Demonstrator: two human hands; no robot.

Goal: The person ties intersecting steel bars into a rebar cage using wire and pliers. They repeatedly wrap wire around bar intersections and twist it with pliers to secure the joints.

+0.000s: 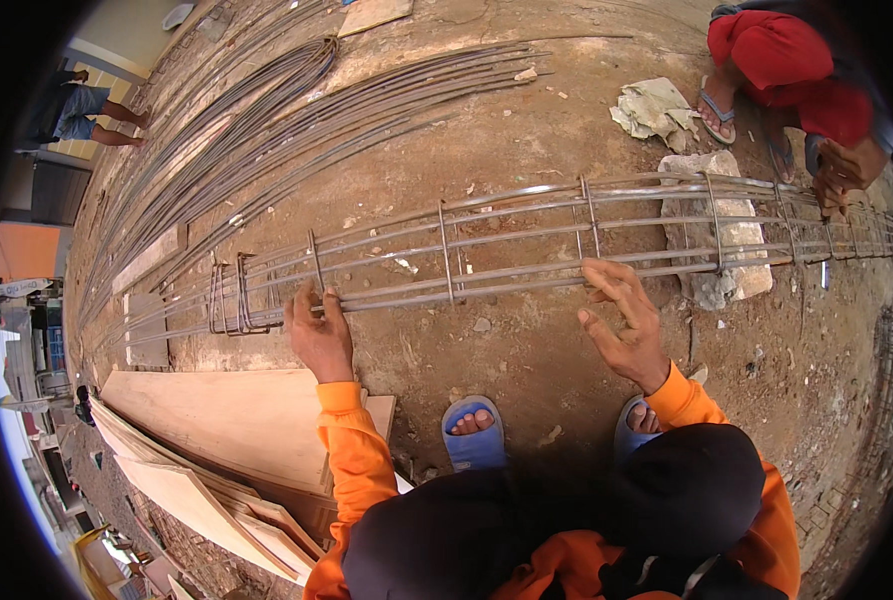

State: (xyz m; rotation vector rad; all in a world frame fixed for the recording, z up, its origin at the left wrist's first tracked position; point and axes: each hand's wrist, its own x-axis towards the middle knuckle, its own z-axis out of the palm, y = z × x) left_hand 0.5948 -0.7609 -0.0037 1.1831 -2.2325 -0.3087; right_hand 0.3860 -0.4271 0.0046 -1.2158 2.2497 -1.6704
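A long rebar cage (pixel 521 245) of steel bars and square stirrups stretches across in front of me. My left hand (pixel 319 335) has its fingers bent round the near bar, where the lower end of a stirrup (pixel 315 262) meets it. My right hand (pixel 624 325) is open, fingers apart, its fingertips at the near bar close to another stirrup (pixel 590 215). Several stirrups (pixel 242 290) sit bunched together left of my left hand. Toward its right end, the cage passes over a pale concrete block (pixel 718 225).
A co-worker's hand (pixel 844 180) is at the cage's far right. Loose steel bars (pixel 396 100) lie beyond the cage. Plywood sheets (pixel 221 420) are stacked at the near left. Crumpled paper (pixel 656 110) lies near the co-worker's foot. Another person's legs (pixel 106 120) show at the upper left.
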